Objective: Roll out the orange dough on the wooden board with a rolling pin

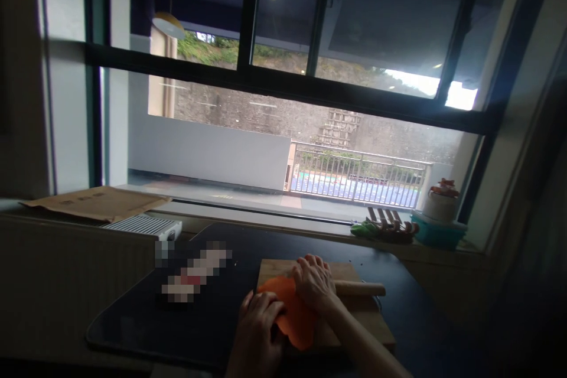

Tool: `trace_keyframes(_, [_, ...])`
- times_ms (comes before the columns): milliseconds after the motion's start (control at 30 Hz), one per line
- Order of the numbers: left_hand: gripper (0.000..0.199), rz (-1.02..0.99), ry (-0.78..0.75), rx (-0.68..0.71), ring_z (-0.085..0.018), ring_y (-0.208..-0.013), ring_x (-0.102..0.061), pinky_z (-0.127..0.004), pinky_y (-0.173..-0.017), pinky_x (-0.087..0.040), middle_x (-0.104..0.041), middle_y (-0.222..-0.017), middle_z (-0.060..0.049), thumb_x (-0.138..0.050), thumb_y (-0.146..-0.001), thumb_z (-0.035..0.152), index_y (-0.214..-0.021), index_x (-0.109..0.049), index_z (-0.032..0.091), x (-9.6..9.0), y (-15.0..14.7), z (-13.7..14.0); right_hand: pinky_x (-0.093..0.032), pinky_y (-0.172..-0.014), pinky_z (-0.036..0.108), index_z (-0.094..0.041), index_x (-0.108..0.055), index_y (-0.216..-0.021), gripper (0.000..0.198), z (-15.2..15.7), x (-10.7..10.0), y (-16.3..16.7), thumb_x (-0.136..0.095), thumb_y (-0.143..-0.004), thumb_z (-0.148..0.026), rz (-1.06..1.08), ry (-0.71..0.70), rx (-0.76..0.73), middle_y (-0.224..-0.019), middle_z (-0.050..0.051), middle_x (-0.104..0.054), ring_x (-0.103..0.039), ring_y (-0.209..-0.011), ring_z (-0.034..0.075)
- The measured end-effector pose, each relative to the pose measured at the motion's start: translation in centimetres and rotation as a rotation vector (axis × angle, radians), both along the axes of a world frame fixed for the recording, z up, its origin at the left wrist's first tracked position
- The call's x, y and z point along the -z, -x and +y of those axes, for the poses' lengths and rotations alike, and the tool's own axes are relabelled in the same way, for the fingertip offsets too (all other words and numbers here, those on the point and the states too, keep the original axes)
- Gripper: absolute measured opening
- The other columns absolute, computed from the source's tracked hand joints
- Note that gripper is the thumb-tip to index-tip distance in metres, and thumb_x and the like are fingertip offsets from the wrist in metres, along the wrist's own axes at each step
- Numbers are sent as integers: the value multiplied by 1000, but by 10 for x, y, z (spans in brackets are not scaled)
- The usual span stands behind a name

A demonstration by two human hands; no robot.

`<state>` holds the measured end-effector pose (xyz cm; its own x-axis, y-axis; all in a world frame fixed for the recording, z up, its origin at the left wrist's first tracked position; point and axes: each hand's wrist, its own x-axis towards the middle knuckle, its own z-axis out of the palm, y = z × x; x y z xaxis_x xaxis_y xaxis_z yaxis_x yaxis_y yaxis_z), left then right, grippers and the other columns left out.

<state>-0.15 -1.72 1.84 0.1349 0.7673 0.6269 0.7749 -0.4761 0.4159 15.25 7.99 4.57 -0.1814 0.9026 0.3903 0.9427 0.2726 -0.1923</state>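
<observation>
A flat orange sheet (297, 322), apparently rolled dough, lies on a wooden board (363, 322) on the dark table. My left hand (261, 322) is at the sheet's left edge, fingers curled over it and the thumb hidden. Across the far part of the board lies a wooden rolling pin (361, 289). My right hand (313, 280) rests over its left part with bent fingers, just beyond the orange sheet. The palm hides how it touches the pin.
Left on the dark table (212, 319) is a blurred-out patch (195, 277). A brown paper envelope (100, 202) lies over a white radiator (146, 225) at far left. On the right sill stand a teal box (436, 230) and a green item (365, 229). A large window is ahead.
</observation>
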Motion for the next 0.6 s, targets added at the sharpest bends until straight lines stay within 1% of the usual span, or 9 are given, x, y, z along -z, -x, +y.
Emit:
trace_keyframes(67, [38,-8,7,-7,-25,-99,-64,-56,-105,-35,-69,-100,-4,-49,-65,1,-89,-68,24,-3,-1,-2,-32,-97,39,-27,-63,-111,34,-8,2,0,-35,-96,-39,-2,-42,18,-120,7,-60,-50,-114,24])
trace_keyframes(133, [37,-10,17,-5,-25,-100,-64,-56,-105,-34,-69,-101,-4,-50,-67,2,-91,-68,24,-5,-2,-3,-32,-97,39,-27,-63,-112,34,-5,1,2,-35,-96,-39,3,-48,55,-122,7,-59,-50,-114,24])
trace_keyframes(267, [35,-1,11,-5,-25,-100,-63,-55,-106,-34,-68,-102,-5,-52,-67,3,-91,-68,24,-2,-1,-2,-34,-94,38,-25,-63,-112,34,24,-8,7,-38,-96,-42,37,15,133,-119,9,-60,-51,-112,25])
trace_keyframes(333, [33,17,4,-11,-25,-100,-63,-55,-105,-35,-68,-101,-5,-53,-67,5,-90,-68,23,1,0,0,-35,-93,38,-24,-63,-112,34,40,-13,9,-39,-95,-42,55,17,151,-118,10,-60,-51,-111,26])
trace_keyframes(400, [32,57,-16,-9,-26,-100,-63,-55,-105,-36,-69,-101,-5,-55,-68,7,-92,-69,24,3,2,2,-36,-90,35,-22,-63,-110,32,51,-17,8,-40,-96,-38,73,-9,151,-117,10,-61,-53,-110,24])
trace_keyframes(500, [39,159,-118,-28,-29,-108,-61,-53,-101,-40,-69,-108,-6,-56,-69,6,-99,-70,26,7,6,5,-38,-83,29,-22,-64,-99,32,53,-18,4,-33,-99,-30,87,-38,121,-105,7,-66,-58,-101,20])
trace_keyframes(600, [50,251,-198,-71,-28,-112,-58,-44,-91,-48,-67,-117,-6,-51,-68,-1,-102,-71,28,9,9,7,-39,-73,27,-24,-63,-92,35,42,-12,-3,-30,-101,-31,41,-19,79,-89,4,-70,-64,-87,18])
